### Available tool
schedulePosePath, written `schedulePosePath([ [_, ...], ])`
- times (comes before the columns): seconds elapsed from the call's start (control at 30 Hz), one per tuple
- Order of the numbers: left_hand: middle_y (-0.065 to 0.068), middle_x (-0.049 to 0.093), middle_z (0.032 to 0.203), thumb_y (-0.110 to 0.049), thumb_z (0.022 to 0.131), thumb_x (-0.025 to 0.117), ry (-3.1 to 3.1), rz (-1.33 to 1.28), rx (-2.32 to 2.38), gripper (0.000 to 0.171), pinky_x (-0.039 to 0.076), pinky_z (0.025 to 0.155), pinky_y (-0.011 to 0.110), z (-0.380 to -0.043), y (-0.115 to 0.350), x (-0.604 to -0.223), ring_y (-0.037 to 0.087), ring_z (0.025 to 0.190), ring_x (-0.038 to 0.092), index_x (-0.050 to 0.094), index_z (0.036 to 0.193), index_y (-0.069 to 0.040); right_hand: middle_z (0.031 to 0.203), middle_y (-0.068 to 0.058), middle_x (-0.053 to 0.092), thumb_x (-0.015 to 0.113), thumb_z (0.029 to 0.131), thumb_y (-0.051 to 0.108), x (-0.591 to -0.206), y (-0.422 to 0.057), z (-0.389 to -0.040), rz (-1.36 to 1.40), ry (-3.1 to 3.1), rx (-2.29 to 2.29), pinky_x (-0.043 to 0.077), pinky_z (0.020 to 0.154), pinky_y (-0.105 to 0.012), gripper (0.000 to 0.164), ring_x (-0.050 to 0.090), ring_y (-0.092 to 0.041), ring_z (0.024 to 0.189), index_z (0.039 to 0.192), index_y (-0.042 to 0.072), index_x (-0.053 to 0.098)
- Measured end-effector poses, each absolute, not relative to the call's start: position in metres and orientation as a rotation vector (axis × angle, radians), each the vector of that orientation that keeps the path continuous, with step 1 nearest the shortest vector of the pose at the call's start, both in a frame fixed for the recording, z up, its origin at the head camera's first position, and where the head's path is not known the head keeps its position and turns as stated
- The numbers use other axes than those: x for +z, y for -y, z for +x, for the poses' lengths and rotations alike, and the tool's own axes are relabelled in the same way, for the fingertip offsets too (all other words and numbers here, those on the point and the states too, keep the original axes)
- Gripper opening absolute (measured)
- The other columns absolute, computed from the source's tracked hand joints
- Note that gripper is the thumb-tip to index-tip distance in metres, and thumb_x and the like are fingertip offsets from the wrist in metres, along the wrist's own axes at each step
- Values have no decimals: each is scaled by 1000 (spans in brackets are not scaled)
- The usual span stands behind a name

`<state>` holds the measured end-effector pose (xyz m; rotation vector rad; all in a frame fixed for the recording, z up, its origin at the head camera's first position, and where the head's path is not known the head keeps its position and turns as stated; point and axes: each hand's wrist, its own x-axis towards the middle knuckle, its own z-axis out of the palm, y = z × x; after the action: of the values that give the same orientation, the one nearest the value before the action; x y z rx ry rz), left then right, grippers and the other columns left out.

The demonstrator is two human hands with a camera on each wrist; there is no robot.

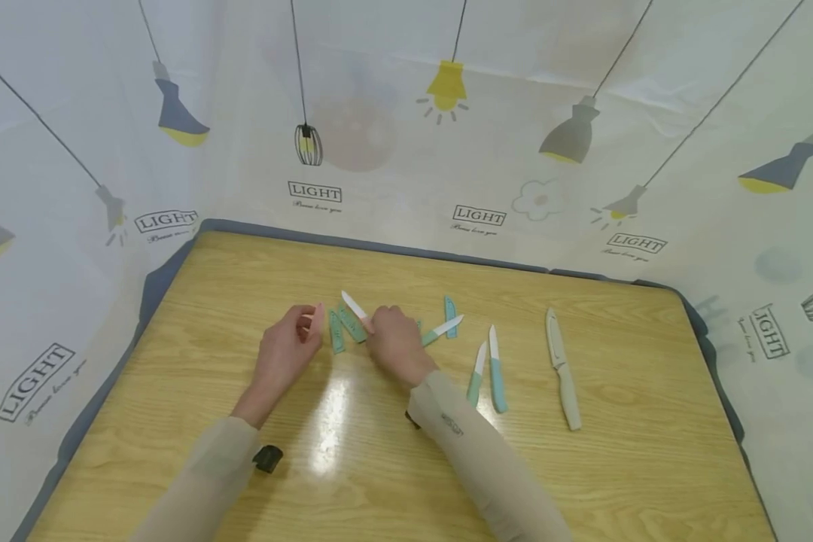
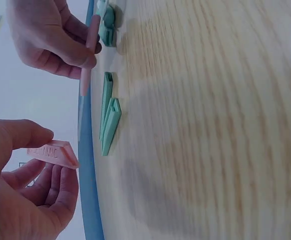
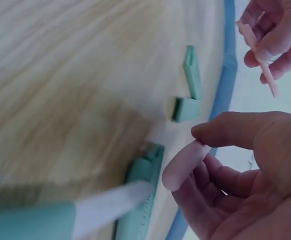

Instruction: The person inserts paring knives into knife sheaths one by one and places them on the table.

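My left hand (image 1: 286,348) pinches a pink knife sheath (image 2: 55,152) between thumb and fingers, raised over the table's left half. Raised letters show on the sheath's side in the left wrist view. To its right, my right hand (image 1: 398,345) grips a small knife by its pink handle (image 2: 90,57), the white blade (image 1: 354,305) pointing away and to the left. Knife and sheath are apart. Between the hands, two green sheaths (image 1: 336,331) lie side by side on the wood. Just right of the right hand is a green-handled knife (image 1: 443,330), its white blade overlapping a blue sheath (image 1: 450,307).
Further right lie another green-handled knife (image 1: 476,374) and a blue-handled knife (image 1: 497,376), both with bare white blades. A larger cream knife (image 1: 564,369) lies beyond them, its blade covered. A printed curtain (image 1: 393,173) rises behind the wooden table (image 1: 623,474).
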<state>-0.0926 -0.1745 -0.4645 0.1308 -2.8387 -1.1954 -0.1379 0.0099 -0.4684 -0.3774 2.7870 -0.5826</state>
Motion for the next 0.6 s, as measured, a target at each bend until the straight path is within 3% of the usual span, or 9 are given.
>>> schedulePosePath([
  [0.1, 8, 68, 101, -38, 96, 53, 2789, 148, -1269, 43, 55, 71, 39, -93, 170, -463, 23, 86, 63, 58, 125, -6, 90, -5, 56, 62, 92, 19, -461, -19, -135, -372, -2771, -679, 49, 64, -30, 21, 52, -18, 75, 106, 3, 65],
  [0.33, 8, 68, 98, -23, 87, 68, 2708, 182, -1509, 36, 54, 72, 34, -92, 157, -460, 22, 88, 62, 65, 117, -4, 97, -5, 60, 63, 90, 18, -449, -46, -124, -367, -2769, -816, 49, 57, -24, 29, 54, -15, 73, 113, 1, 66],
  [0.6, 15, 62, 115, -16, 87, 71, 2490, 263, -2070, 34, 58, 80, 35, -95, 139, -457, 22, 92, 64, 64, 113, 5, 90, -1, 61, 60, 91, 15, -445, -86, -105, -382, -2743, -947, 50, 53, -20, 25, 56, -10, 69, 111, 1, 65],
])
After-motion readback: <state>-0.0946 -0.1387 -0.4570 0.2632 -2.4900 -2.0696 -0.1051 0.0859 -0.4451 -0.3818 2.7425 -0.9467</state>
